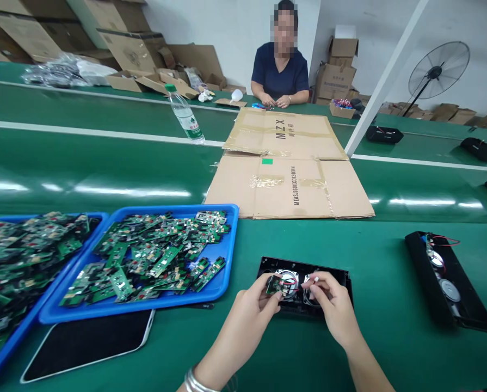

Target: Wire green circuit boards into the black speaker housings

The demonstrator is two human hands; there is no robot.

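My left hand (263,299) is closed on a small green circuit board (275,285), held above a black speaker housing (333,272). Red and black wires run from the board's area. My right hand (328,296) pinches a small white wire connector (316,279) between thumb and fingertips, over the housing's right half. Two round speakers sit inside the housing; one speaker (290,288) shows between my hands, and the other is partly covered by my right fingers. The housing lies on the green table with its inside facing up.
A blue tray (235,245) of circuit boards stands left, beside another full blue tray (102,218). A tablet (92,345) lies partly under them. Flattened cardboard (247,190) and a water bottle (188,120) are ahead. Another open speaker housing (426,288) lies right. A person (279,71) sits opposite.
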